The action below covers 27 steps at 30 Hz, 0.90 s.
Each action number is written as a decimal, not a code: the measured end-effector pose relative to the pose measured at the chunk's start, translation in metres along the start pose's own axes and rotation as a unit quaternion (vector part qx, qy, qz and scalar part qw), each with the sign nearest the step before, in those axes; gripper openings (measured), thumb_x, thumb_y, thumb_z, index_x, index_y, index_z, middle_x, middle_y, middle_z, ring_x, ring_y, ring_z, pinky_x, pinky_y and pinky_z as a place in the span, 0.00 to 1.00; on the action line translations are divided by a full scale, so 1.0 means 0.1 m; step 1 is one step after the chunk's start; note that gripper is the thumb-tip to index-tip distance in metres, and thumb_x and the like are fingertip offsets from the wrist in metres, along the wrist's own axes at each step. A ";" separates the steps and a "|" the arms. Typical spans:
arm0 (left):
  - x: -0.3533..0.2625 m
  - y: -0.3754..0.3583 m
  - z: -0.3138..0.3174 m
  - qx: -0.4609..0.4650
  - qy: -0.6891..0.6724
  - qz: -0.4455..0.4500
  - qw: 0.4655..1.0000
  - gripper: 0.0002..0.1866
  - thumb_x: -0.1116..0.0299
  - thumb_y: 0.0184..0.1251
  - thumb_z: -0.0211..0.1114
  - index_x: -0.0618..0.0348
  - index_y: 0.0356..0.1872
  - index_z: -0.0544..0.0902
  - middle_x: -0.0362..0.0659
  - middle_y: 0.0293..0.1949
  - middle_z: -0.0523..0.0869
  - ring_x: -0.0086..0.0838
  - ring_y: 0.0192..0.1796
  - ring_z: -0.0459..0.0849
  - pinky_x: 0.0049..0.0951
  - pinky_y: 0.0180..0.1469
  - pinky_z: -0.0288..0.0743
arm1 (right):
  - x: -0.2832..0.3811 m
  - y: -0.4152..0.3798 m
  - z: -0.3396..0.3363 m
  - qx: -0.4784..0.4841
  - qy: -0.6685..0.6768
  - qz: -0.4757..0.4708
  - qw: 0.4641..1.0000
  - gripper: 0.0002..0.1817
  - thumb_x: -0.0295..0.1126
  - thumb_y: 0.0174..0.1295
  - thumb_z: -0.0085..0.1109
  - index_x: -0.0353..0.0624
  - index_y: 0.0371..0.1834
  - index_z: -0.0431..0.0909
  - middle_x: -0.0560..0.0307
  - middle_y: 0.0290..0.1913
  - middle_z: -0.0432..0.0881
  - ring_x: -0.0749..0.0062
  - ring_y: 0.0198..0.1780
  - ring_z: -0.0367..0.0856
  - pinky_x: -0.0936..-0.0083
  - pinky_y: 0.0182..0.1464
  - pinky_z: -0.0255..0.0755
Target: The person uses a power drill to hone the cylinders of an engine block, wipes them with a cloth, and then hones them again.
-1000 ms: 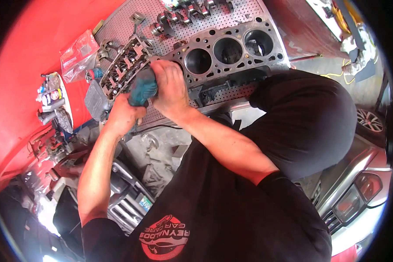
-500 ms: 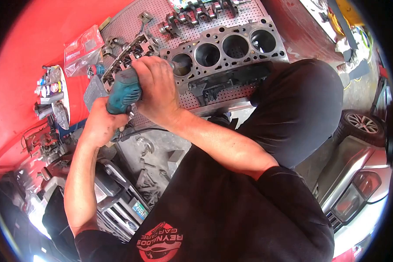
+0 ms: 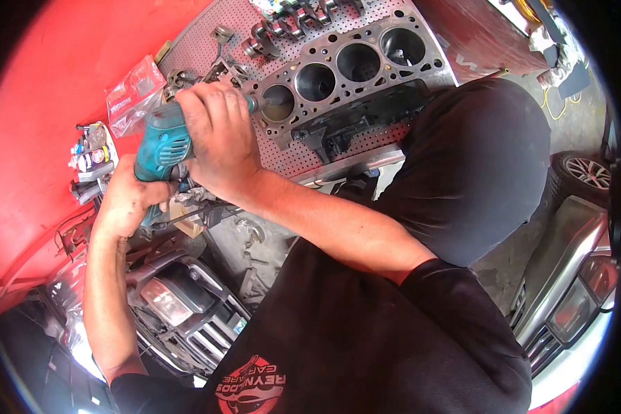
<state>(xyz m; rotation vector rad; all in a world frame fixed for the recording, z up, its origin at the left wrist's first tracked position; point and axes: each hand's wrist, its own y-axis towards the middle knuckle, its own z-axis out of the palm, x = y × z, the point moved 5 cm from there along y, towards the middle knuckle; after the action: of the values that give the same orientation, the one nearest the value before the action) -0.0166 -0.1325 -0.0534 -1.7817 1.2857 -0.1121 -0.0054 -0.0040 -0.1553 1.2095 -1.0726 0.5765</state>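
My left hand (image 3: 125,200) is wrapped round the handle of a teal power drill (image 3: 164,146). Over the front of the drill body lies my right hand (image 3: 224,138), its fingers curled on the top. The drill's chuck (image 3: 253,103) points right, toward the leftmost bore (image 3: 278,103) of a metal engine block (image 3: 341,61) with several round bores. A tool tip reaches into that bore, but its end is hard to make out. A black part (image 3: 362,114) runs along the block's near side.
A crankshaft (image 3: 293,26) lies behind the block on the perforated metal table (image 3: 203,34). To the left are a plastic bag (image 3: 134,90) and spray cans (image 3: 90,159). My bent knee (image 3: 483,159) is at the right. Vehicle fronts and a wheel (image 3: 583,171) stand below.
The drill and both hands have moved left, away from the block, and more of the chuck shows. The whole view has also shifted slightly. Both hands keep their hold.
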 end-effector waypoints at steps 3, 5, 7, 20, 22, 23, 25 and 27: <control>-0.11 -0.06 0.02 -0.010 -0.016 -0.006 1.000 0.10 0.78 0.48 0.67 0.65 0.35 0.85 0.38 0.25 0.84 0.24 0.25 0.79 0.27 0.31 0.74 | 0.03 0.04 -0.02 0.001 0.008 0.001 1.000 0.32 0.22 0.49 0.63 0.36 0.62 0.70 0.42 0.56 0.73 0.38 0.61 0.72 0.43 0.69 0.64; -0.09 -0.06 0.00 -0.013 -0.009 -0.006 1.000 0.10 0.79 0.48 0.66 0.65 0.35 0.85 0.38 0.25 0.83 0.24 0.25 0.79 0.27 0.31 0.74 | 0.04 0.05 -0.02 -0.001 0.009 0.000 1.000 0.31 0.23 0.50 0.62 0.36 0.62 0.70 0.41 0.56 0.73 0.38 0.61 0.72 0.43 0.69 0.64; -0.08 -0.06 -0.02 -0.016 -0.011 -0.005 1.000 0.10 0.79 0.48 0.65 0.65 0.35 0.84 0.38 0.25 0.83 0.24 0.25 0.79 0.27 0.31 0.73 | 0.05 0.05 -0.01 -0.005 0.010 0.001 1.000 0.30 0.23 0.51 0.62 0.36 0.62 0.70 0.41 0.56 0.73 0.39 0.61 0.72 0.43 0.68 0.64; -0.13 -0.11 0.00 -0.027 -0.028 -0.007 0.999 0.12 0.79 0.46 0.65 0.66 0.36 0.83 0.40 0.25 0.83 0.24 0.25 0.79 0.27 0.30 0.74 | 0.07 0.06 -0.03 0.001 0.006 0.006 1.000 0.30 0.25 0.53 0.62 0.35 0.62 0.71 0.40 0.57 0.73 0.39 0.62 0.72 0.43 0.69 0.64; -0.12 -0.10 0.00 -0.028 -0.025 -0.006 0.999 0.12 0.79 0.46 0.65 0.66 0.36 0.83 0.40 0.25 0.83 0.24 0.25 0.79 0.27 0.30 0.74 | 0.07 0.05 -0.03 -0.001 0.009 0.006 1.000 0.30 0.25 0.53 0.62 0.35 0.62 0.71 0.40 0.57 0.73 0.39 0.62 0.72 0.43 0.69 0.64; -0.11 -0.09 -0.01 -0.027 -0.021 -0.005 0.999 0.12 0.79 0.46 0.65 0.66 0.35 0.83 0.40 0.25 0.83 0.24 0.25 0.79 0.27 0.30 0.74 | 0.06 0.05 -0.03 -0.002 0.010 0.006 1.000 0.30 0.25 0.53 0.61 0.35 0.62 0.71 0.40 0.57 0.73 0.39 0.62 0.72 0.43 0.69 0.64; -0.09 -0.08 -0.01 -0.023 -0.016 -0.006 1.000 0.11 0.79 0.46 0.65 0.66 0.35 0.83 0.39 0.25 0.83 0.25 0.25 0.79 0.27 0.30 0.74 | 0.04 0.04 -0.02 0.001 0.009 0.007 1.000 0.30 0.25 0.53 0.61 0.35 0.63 0.71 0.40 0.57 0.73 0.39 0.62 0.72 0.43 0.70 0.63; -0.08 -0.05 0.01 -0.016 -0.013 -0.010 1.000 0.11 0.79 0.46 0.66 0.66 0.34 0.84 0.39 0.25 0.83 0.25 0.25 0.79 0.27 0.31 0.74 | 0.01 0.03 -0.01 0.002 0.009 0.009 1.000 0.30 0.24 0.52 0.61 0.36 0.63 0.71 0.40 0.58 0.73 0.39 0.62 0.72 0.43 0.70 0.63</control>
<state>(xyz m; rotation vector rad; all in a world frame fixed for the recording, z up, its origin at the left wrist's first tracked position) -0.0166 -0.1257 -0.0472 -1.8174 1.2576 -0.0791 -0.0072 -0.0023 -0.1530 1.1964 -1.0680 0.6032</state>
